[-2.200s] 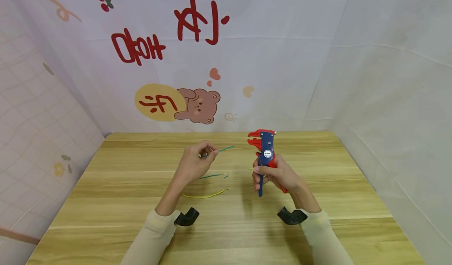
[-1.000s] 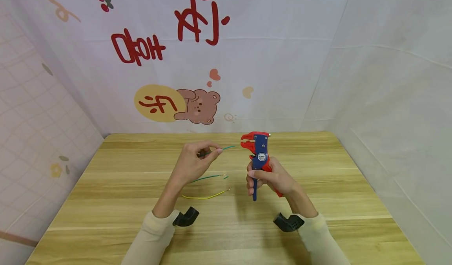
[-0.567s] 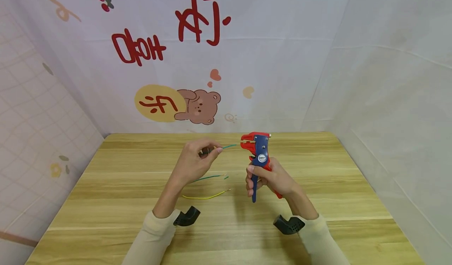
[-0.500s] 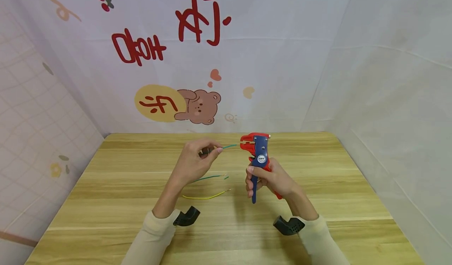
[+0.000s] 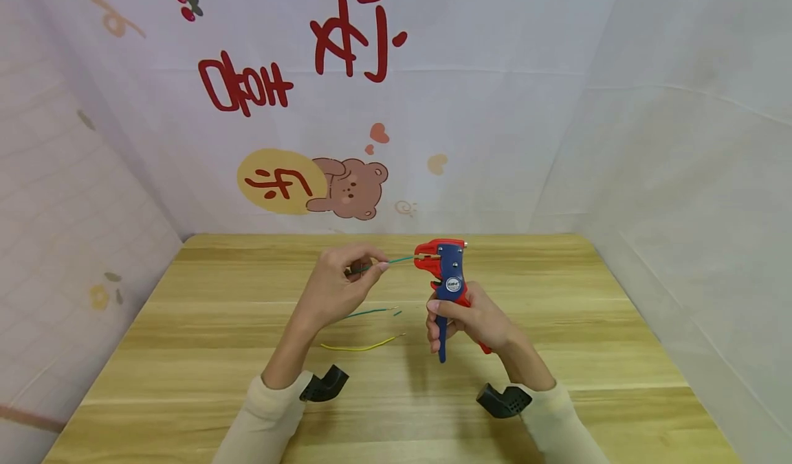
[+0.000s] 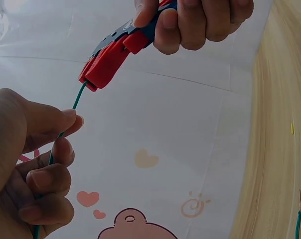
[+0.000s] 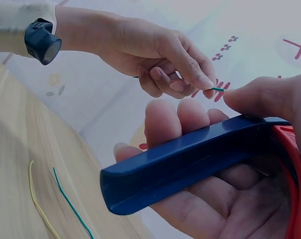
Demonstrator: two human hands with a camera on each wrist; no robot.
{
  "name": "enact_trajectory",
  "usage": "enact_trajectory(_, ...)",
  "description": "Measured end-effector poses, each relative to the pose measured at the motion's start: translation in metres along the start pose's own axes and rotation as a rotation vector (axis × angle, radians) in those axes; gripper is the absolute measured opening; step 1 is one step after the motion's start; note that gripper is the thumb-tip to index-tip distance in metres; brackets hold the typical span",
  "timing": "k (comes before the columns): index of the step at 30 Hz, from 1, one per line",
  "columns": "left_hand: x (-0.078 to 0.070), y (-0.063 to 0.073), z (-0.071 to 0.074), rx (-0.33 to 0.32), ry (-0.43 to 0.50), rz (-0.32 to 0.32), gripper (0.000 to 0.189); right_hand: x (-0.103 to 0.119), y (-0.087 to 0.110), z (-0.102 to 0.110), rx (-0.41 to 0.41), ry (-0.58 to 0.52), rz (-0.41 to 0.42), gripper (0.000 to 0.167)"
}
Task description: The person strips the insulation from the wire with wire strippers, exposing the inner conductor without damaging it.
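Note:
My left hand [image 5: 340,278] pinches a green wire [image 6: 78,96] between thumb and forefinger. The rest of that wire runs back through the curled fingers in the left wrist view. Its far end goes in between the red jaws of a wire stripper [image 5: 452,271], so the tip is hidden. My right hand [image 5: 476,319] grips the stripper, fingers around the blue handle [image 7: 190,159]. The tool stands upright with its head toward the left hand.
On the wooden table [image 5: 557,299] lie a second green wire [image 5: 368,311] with a bared copper end and a yellow wire [image 5: 361,348], also bared. A short green scrap [image 5: 398,313] lies by the green wire's tip. A printed cloth [image 5: 495,106] hangs behind.
The stripper has moved left and slightly down toward the green wire. A gap between the wire tip and the jaws has gone; the wire is now inside them. The left hand is almost still.

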State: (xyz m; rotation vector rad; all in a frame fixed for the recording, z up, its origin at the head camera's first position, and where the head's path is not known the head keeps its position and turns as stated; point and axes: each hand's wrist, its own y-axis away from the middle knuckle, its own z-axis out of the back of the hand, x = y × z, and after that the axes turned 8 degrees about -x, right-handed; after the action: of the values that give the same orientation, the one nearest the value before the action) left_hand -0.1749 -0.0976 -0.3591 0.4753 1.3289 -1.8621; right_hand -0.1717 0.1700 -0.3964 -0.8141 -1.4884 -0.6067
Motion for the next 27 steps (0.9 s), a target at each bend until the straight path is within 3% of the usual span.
enact_trajectory(13, -0.002, 0.008, 0.001, 0.004, 0.006, -0.060, 0.008, -0.006, 0.003, -0.010, -0.016, 0.043, -0.003, 0.026)
enact_trajectory(27, -0.004, 0.009, 0.000, 0.026, 0.030, -0.018, 0.006, -0.008, 0.003, -0.012, -0.007, 0.052, -0.016, 0.031)
